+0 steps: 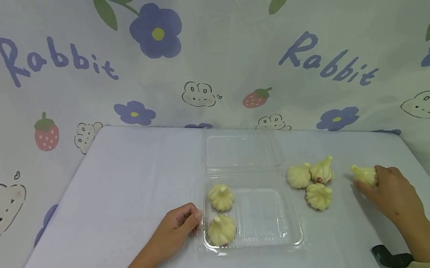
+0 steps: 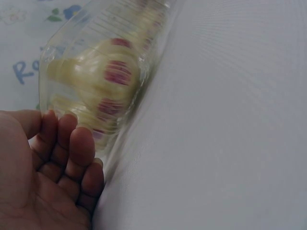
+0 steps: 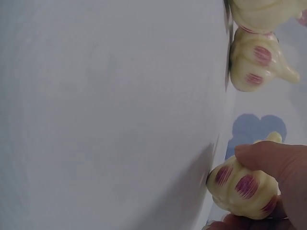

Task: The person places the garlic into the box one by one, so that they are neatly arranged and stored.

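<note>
At the right of the table my right hand (image 1: 397,191) grips a garlic bulb (image 3: 244,187), its thumb on one side and fingers on the other. The bulb is pale yellow with purple-red streaks, and its stem points away from the palm. My left hand (image 1: 176,229) pinches the left rim of a clear plastic clamshell box (image 1: 270,246), with its fingers curled. Two garlic bulbs (image 1: 222,230) sit in the left part of the box, stems up. Seen through the box wall in the left wrist view, a garlic bulb (image 2: 110,72) shows purple patches.
Three more garlic bulbs (image 1: 319,196) stand close together on the white tabletop (image 1: 139,175), between the box and my right hand. The box's lid (image 1: 241,148) lies folded open toward the back. A printed curtain (image 1: 213,61) hangs behind the table.
</note>
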`<state>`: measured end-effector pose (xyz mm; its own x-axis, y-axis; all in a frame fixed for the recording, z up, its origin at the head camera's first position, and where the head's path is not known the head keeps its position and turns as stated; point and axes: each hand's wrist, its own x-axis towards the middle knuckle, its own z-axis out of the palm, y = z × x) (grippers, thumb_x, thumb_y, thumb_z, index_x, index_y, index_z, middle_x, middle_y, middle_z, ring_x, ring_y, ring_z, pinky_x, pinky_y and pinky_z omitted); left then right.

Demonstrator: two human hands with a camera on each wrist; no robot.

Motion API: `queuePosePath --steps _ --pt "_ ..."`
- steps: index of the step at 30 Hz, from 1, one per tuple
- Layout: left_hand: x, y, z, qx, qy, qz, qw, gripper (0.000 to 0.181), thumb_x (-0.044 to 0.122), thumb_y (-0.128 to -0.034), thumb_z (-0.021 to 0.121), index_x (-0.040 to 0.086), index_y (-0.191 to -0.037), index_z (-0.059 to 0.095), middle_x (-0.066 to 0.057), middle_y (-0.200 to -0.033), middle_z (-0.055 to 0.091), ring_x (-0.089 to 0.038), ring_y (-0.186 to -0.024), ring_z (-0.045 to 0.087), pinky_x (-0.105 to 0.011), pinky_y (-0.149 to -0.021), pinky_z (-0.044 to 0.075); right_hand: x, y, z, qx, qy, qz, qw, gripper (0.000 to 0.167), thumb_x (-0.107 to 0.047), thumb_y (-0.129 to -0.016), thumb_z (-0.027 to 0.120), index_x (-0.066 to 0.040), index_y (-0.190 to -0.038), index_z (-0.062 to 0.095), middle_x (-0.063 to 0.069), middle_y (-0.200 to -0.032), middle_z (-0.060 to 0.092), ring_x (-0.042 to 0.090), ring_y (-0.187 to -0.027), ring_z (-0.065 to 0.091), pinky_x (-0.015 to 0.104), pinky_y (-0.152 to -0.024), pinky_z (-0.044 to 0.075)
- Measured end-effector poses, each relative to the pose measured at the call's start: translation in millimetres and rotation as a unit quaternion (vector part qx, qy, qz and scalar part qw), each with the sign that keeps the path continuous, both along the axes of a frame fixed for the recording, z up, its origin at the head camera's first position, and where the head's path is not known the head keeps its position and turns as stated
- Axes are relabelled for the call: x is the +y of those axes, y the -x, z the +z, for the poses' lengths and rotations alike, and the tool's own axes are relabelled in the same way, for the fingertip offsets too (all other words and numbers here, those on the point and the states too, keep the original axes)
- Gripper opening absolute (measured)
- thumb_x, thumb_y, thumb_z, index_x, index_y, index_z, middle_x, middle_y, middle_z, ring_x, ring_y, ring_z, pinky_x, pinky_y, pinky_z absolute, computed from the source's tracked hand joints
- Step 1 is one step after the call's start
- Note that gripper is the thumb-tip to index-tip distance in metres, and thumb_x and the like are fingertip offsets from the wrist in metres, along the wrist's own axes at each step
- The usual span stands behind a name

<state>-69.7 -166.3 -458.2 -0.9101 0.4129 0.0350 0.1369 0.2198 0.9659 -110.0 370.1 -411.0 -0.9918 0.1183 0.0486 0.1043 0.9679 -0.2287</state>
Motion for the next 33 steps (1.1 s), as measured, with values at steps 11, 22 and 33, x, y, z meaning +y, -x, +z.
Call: queuePosePath --steps 11,22,33 --pt "0.1 0.5 -1.3 0.001 -0.008 -0.001 1.0000 0.027 0.020 -0.1115 0.053 0.012 -0.087 0.060 -0.006 -0.077 0.061 -0.021 -0.070 0.056 -0.028 -0.066 0.048 -2.1 -0.1 2.5 -0.007 0.008 -0.008 0.9999 0.070 -0.034 -0.099 0.069 0.023 -0.130 0.044 0.029 -0.086 0.058 0.033 -0.071 0.052 0.039 -0.050 0.038" --pt "0.5 0.3 -1.5 0.003 -0.008 0.001 1.0000 0.027 0.020 -0.1112 0.054 0.011 -0.087 0.060 -0.004 -0.077 0.061 -0.021 -0.070 0.056 -0.028 -0.065 0.048 0.8 1.0 -1.9 0.000 0.023 -0.037 0.9990 0.073 -0.034 -0.098 0.067 0.024 -0.131 0.038 0.041 -0.093 0.058 0.043 -0.070 0.059 0.050 -0.049 0.045" --pt "0.5 0.1 -0.1 0.002 -0.004 0.001 1.0000 0.027 0.021 -0.1112 0.054 0.012 -0.087 0.060 -0.005 -0.078 0.061 -0.021 -0.070 0.056 -0.028 -0.066 0.049 2.5 -0.6 -0.2 0.000 0.019 -0.031 0.9993 0.075 -0.038 -0.098 0.071 0.024 -0.132 0.045 0.044 -0.110 0.057 0.044 -0.082 0.059 0.047 -0.054 0.045"
